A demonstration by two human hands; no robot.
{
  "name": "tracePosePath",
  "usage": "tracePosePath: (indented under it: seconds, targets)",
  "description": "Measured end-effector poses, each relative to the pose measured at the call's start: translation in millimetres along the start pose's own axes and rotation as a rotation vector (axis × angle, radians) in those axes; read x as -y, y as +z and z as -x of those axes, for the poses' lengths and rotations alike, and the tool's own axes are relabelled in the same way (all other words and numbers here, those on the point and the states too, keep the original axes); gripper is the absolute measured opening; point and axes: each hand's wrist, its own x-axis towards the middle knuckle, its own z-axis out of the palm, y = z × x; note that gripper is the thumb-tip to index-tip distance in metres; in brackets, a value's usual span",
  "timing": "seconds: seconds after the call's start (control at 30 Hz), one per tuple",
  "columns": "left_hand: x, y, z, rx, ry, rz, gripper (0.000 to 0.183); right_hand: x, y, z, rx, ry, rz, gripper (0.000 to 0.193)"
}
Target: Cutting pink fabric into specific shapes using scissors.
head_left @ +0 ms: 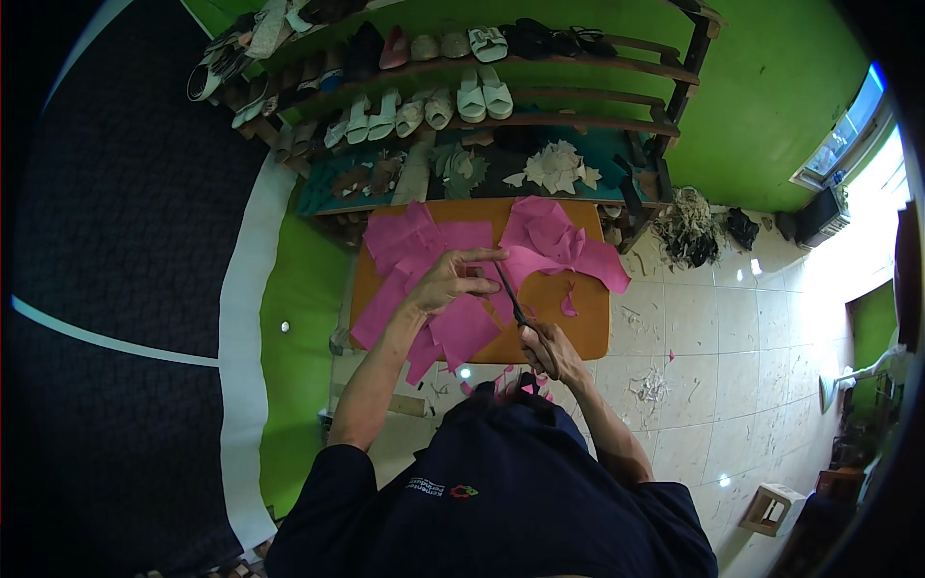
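My right hand (pixel 544 349) is closed around the handles of dark scissors (pixel 514 301), whose blades point up and left toward my other hand. My left hand (pixel 461 279) is over the table, index finger and thumb reaching to the blade tips. A small pink piece (pixel 502 306) shows by the blades and appears to be gripped at these fingertips, though its edge is hard to make out. Under my hands, flat pink sheets (pixel 466 332) overlap on the orange-brown table (pixel 568 342). To the right lies a crumpled pink heap (pixel 549 236), with a narrow pink scrap (pixel 568 301) nearer me.
Behind the table stands a wooden shoe rack (pixel 617 123) with sandals and shoes; pale cut pieces (pixel 557 169) lie on its lower shelf. Scraps (pixel 650 385) litter the tiled floor. A shredded pile (pixel 689 229) sits by the green wall. A small stool-like box (pixel 771 509) stands lower right.
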Motion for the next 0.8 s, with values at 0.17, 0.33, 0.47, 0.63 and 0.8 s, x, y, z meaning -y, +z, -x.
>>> tracePosePath:
  seconds: [0.17, 0.33, 0.47, 0.63, 0.8]
  targets:
    - [9, -3, -4, -0.052, -0.006, -0.027, 0.049, 2, 1, 1, -0.011, -0.014, -0.067, 0.055]
    - [27, -11, -11, -0.09, 0.061, 0.006, 0.045, 5, 2, 3, -0.048, 0.019, -0.088, 0.057]
    - [27, -12, -9, -0.069, 0.055, 0.028, 0.045, 5, 1, 2, -0.047, 0.028, -0.104, 0.058]
    - [29, -3, -7, -0.11, 0.072, 0.139, 0.046, 5, 2, 1, -0.089, 0.037, -0.116, 0.061]
    - [36, 2, -5, -0.18, 0.068, 0.2, 0.047, 8, 1, 0, -0.101, 0.01, -0.117, 0.064]
